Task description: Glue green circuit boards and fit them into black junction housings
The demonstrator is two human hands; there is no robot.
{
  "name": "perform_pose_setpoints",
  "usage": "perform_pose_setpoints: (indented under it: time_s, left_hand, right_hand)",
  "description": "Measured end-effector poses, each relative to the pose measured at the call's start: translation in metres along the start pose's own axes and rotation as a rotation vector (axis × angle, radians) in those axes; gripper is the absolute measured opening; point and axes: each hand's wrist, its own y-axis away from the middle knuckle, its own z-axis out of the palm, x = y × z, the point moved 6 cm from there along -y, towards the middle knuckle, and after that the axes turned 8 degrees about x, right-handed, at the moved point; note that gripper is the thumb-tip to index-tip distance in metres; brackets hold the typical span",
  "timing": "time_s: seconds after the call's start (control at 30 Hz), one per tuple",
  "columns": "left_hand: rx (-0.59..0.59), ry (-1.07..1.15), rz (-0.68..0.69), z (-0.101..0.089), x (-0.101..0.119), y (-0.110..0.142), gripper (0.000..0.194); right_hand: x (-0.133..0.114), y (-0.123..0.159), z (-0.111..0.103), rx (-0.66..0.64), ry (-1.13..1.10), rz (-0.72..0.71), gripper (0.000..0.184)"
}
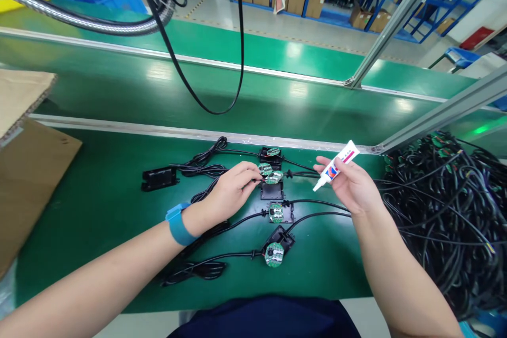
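My right hand [354,185] holds a white glue tube [336,168] with a pointed nozzle aimed down and left, thumb on top. My left hand [237,190], wearing a teal wristband [179,223], is closed in a pinch at the left edge of a round green circuit board [274,177], where its cable wires come in. That board is raised over an open black case [272,190]; a second board [265,169] lies just behind it. Nearer me, one board [276,213] sits at an open case, and another [274,254] rests against a tilted case.
A heap of black cables [443,222] covers the right side. Coiled cables [206,270] and a black case [159,178] lie left. Cardboard [35,179] stands at the left edge. A black cable loop [214,112] hangs ahead; a metal post [396,21] rises at right.
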Motion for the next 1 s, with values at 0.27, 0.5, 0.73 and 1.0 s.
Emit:
perform_pose_setpoints:
  time_s: [0.27,0.5,0.73,1.0]
  left_hand:
    - [0.087,-0.087,0.134,-0.012,0.015,0.005,0.02]
    - [0.21,-0.115,0.143,-0.029,0.031,-0.001,0.019]
    - [0.269,-0.133,0.148,-0.041,0.035,0.0,0.017]
    - [0.084,-0.174,0.218,-0.03,0.02,0.021,0.015]
  right_hand:
    - [0.045,0.005,-0.048,0.075,-0.042,0.386,0.012]
    - [0.05,0.006,-0.072,0.099,-0.063,0.469,0.014]
    - [0.025,0.02,-0.087,0.166,-0.046,0.232,0.014]
    - [-0.089,0.058,-0.091,0.166,-0.008,-0.3,0.015]
